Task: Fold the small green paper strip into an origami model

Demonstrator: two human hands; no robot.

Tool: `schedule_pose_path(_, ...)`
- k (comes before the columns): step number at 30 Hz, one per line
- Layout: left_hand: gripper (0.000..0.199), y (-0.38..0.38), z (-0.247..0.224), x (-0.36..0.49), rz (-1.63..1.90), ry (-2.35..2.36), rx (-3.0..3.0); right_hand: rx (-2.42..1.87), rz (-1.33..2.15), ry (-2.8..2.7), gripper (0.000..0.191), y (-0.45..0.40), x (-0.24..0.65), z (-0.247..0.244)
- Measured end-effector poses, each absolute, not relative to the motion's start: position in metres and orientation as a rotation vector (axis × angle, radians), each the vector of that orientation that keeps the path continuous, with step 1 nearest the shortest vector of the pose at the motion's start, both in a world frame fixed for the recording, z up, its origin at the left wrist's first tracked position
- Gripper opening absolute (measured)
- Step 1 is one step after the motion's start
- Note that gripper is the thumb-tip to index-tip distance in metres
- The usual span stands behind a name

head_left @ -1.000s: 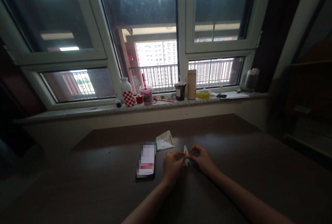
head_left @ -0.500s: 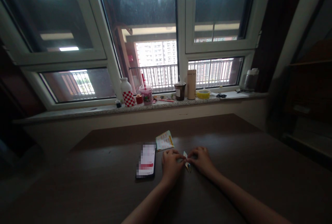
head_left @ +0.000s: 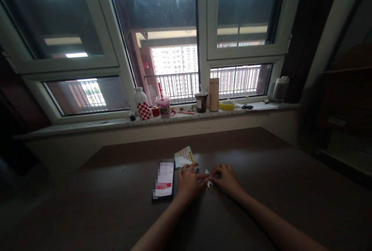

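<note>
Between my hands, on the brown table [head_left: 124,212], lies a small piece of folded paper [head_left: 209,185], pale with a pointed top and coloured marks at its lower end. My left hand [head_left: 190,181] holds the paper's left side with thumb and index finger, its other fingers raised and apart. On the opposite side, my right hand [head_left: 225,179] pinches the paper with its fingers curled. The fingertips hide the paper's middle, and its exact folds are too small to make out.
A phone [head_left: 164,179] with a lit screen lies left of my left hand. Behind that hand is a printed card or packet [head_left: 183,157]. On the windowsill stand a checkered bottle [head_left: 143,103], drink cups, a tan flask [head_left: 214,95], yellow tape [head_left: 227,106] and scissors [head_left: 247,107].
My left hand has shifted slightly left, and its outer fingers have spread and lifted toward the printed card. The right hand and the folded paper stay nearly in place.
</note>
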State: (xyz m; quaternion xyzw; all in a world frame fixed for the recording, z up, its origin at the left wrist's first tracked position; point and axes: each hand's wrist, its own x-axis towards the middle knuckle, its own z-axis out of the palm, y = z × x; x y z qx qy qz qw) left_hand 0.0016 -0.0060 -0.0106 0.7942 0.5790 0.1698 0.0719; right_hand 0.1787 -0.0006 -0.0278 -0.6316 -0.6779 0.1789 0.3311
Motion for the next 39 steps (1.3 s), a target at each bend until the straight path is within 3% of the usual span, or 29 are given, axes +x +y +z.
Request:
schedule_pose_path(6,0.038,-0.004,-0.016,0.000,0.432,1.763,2.433,-1.647,0.507,-1.818,0.014,-0.002,0.180,-0.025)
schedule_pose_path(21,0.020,-0.008,-0.005,0.004,0.793,1.806,2.412,-1.517,0.226,-1.981,0.012,-0.014,0.184,-0.013)
schedule_pose_path(39,0.016,-0.013,-0.008,0.011,0.752,1.718,2.243,-1.601,0.338,-1.895,0.016,-0.008,0.182,-0.016)
